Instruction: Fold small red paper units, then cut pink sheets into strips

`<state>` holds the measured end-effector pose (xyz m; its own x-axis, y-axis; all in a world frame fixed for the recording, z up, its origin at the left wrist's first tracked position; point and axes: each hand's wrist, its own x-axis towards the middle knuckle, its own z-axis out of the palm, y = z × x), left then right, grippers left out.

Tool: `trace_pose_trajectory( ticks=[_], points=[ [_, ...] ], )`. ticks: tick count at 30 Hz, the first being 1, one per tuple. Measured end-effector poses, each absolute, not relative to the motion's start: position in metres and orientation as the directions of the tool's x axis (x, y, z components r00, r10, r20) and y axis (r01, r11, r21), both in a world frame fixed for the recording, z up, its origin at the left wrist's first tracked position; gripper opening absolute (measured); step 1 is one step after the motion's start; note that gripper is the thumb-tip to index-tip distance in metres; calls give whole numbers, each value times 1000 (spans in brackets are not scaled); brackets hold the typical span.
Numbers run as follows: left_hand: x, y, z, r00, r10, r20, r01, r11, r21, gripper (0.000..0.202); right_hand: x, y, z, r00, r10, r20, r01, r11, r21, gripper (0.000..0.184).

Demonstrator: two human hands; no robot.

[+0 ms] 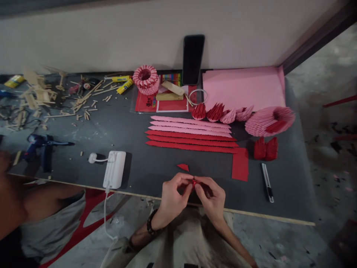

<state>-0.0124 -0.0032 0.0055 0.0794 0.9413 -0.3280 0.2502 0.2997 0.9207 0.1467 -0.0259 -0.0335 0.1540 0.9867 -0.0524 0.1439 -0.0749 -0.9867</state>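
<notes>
At the table's front edge, my left hand (pixel 176 193) and my right hand (pixel 211 196) meet fingertip to fingertip. Both pinch one small red paper piece (pixel 194 183), mostly covered by the fingers. Just beyond them lies a folded red paper triangle (pixel 183 167). Farther back, long rows of nested pink paper pieces (pixel 191 126) and red paper pieces (pixel 192 144) run side by side. Right of the hands is a flat red paper rectangle (pixel 240 164), with two red paper bundles (pixel 266 149) behind it.
A box cutter (pixel 267 183) lies right. Left are a white power strip (pixel 114 169), a blue glue gun (pixel 44 147) and scattered wood sticks (pixel 83 98). At the back are a phone (pixel 193 59), pink sheets (pixel 242 87) and a ring-shaped paper model (pixel 145 79). A person's leg (pixel 41 203) is at left.
</notes>
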Motion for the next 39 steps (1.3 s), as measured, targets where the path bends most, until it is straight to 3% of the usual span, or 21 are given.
trace_pose_trajectory(
  ticks=[5, 9, 16, 21, 29, 35, 39],
  points=[
    [-10, -7, 6, 56, 955, -290, 216, 272, 938, 12, 147, -25, -37, 178, 973, -149, -17, -148, -989, 22],
    [-5, -13, 0, 50, 997, -54, 335, 34, 942, 2, 146, -28, -36, 171, 978, -121, -59, -113, -992, 23],
    [-3, -13, -1, 26, 989, 143, 393, -142, 908, 17, 156, -24, -20, 100, 993, 55, 113, 43, -993, 21],
    [-4, -12, 2, 70, 977, 202, 318, -214, 924, 19, 161, -23, -16, 139, 978, 153, 205, 123, -971, 14],
    [-3, -11, 6, 32, 998, -45, 388, 29, 921, 11, 155, -29, -22, 218, 971, 99, 253, 42, -967, 6],
    [-1, -12, 8, -49, 958, -283, 101, 286, 953, 13, 147, -30, -24, 265, 964, 21, 77, 0, -997, 6],
    [2, -10, 11, -76, 950, -301, 47, 305, 951, 18, 147, -30, -25, 279, 960, -2, 56, -19, -998, 6]
  ],
)
